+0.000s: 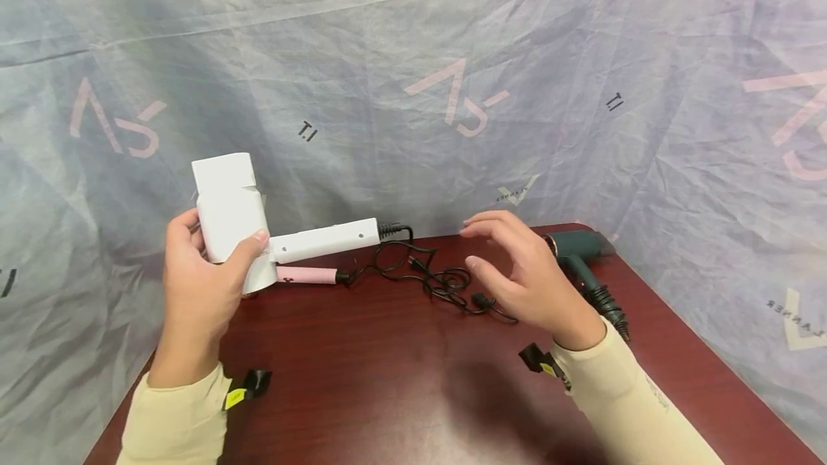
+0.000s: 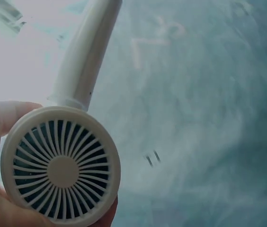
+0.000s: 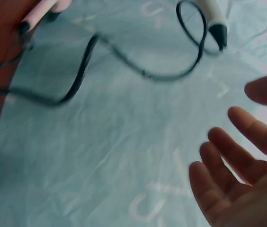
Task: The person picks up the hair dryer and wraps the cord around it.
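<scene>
A white hair dryer (image 1: 231,217) is held up by my left hand (image 1: 197,285), which grips its barrel with the thumb across the near side. Its handle (image 1: 326,240) points right, with a black cord leaving the end. The left wrist view shows the round slotted grille (image 2: 62,171) at the barrel's rear, fingers around the rim. My right hand (image 1: 533,275) hovers over the table to the right, fingers spread and loosely bent, holding nothing. In the right wrist view the black cord (image 3: 166,77) hangs in a loop, apart from the fingers.
A pink-handled appliance (image 1: 306,275) lies behind the white dryer, partly hidden. Tangled black cords (image 1: 446,282) lie at the back middle of the dark red table (image 1: 362,379). At the right edge rests a dark green hair dryer (image 1: 575,244). Grey printed cloth (image 1: 388,92) walls the table.
</scene>
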The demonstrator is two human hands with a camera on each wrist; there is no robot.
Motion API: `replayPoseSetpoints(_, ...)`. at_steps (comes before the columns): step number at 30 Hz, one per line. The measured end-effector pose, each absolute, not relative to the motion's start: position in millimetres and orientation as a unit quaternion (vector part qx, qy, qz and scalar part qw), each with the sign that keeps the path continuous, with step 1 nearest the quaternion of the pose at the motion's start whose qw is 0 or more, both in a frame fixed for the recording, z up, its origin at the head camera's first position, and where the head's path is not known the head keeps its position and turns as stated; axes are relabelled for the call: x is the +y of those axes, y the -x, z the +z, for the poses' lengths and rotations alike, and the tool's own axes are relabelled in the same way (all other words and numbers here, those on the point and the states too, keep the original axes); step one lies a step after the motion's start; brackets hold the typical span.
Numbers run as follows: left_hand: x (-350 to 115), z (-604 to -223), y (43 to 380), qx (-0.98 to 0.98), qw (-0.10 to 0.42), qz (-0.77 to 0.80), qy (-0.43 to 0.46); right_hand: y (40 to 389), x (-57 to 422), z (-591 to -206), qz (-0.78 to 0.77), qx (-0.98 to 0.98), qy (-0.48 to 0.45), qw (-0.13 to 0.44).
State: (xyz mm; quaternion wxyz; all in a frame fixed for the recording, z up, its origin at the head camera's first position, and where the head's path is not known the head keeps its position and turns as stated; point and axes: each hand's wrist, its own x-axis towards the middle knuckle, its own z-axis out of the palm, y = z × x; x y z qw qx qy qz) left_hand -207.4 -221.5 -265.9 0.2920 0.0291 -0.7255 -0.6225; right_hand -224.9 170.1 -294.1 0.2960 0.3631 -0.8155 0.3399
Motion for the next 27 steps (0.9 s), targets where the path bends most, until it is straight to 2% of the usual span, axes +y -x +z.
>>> replayPoseSetpoints(5, -203, -260, 196, -0.668, 0.32, -0.672, 0.024, 214, 155, -287, 0.321, -0.822, -0.391, 0.259)
replayPoseSetpoints(9, -193, -255, 186, -0.628, 0.336, -0.699, 0.061, 207, 153, -286, 0.322, -0.819, -0.397, 0.261)
replayPoseSetpoints(20, -180, -253, 164, -0.58, 0.392, -0.697, 0.154, 192, 150, -281, 0.285, -0.752, -0.488, 0.34)
replayPoseSetpoints(27, -178, -260, 169, -0.598, 0.387, -0.686, 0.148, 181, 146, -275, 0.248, -0.718, -0.535, 0.371)
